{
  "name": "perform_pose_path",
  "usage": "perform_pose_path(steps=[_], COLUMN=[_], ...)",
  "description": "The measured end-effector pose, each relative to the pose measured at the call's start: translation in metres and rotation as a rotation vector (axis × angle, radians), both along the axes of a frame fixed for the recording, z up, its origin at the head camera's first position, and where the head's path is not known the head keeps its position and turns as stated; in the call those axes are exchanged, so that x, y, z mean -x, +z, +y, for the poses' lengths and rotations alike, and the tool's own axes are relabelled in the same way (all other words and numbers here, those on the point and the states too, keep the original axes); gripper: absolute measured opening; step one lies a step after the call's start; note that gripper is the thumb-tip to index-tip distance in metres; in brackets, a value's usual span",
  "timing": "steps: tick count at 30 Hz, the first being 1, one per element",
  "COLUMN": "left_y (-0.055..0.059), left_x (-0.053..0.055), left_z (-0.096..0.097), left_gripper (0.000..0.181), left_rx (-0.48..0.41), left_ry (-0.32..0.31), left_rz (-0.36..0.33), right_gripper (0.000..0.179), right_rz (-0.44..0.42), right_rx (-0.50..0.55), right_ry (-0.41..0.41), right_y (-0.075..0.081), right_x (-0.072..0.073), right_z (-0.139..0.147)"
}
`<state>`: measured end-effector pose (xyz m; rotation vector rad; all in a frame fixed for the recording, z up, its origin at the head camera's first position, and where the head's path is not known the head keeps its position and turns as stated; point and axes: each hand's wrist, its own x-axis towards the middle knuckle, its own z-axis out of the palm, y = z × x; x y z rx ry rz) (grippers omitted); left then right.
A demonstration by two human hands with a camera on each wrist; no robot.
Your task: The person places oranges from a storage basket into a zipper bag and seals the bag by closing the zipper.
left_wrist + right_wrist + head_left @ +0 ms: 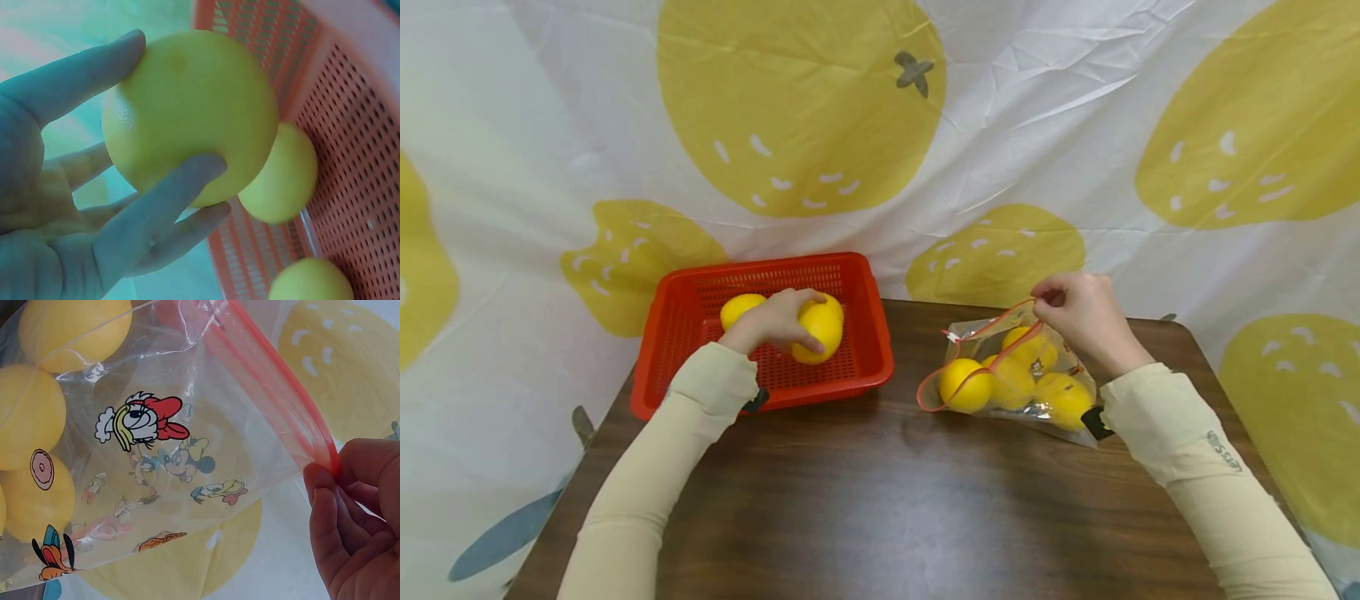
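My left hand grips a round yellow fruit, like an orange, with the thumb on one side and fingers spread round the other. It is over the red plastic basket. Two more yellow fruits, one nearer and one lower, show in the basket in the left wrist view. At the right, my right hand pinches the red zip edge of a clear zip bag printed with cartoon characters. Its mouth gapes to the left, and several yellow fruits lie inside.
Both containers stand along the back of a dark brown wooden table. Behind it hangs a white cloth printed with large yellow fruits. A small zip slider sits at the bag's left edge.
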<state>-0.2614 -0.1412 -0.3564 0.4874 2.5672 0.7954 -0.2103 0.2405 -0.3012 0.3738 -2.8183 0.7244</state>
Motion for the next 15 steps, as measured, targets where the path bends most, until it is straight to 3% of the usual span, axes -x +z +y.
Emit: perform_pose_path(steps=[5, 15], left_y=[0.004, 0.004], left_x=[-0.006, -0.016], left_z=[0.015, 0.048], left_gripper=[0.076, 0.077], left_rx=[-0.017, -0.162], left_ry=[-0.052, -0.11], left_rz=[0.075, 0.085], right_gripper=[0.018, 0.018], right_rz=[0.005, 0.011], right_rx=[-0.001, 0.005], right_ry=[0.007, 0.011], right_y=[0.0, -0.001], right_x=[0.0, 0.0], right_z=[0.0, 0.0])
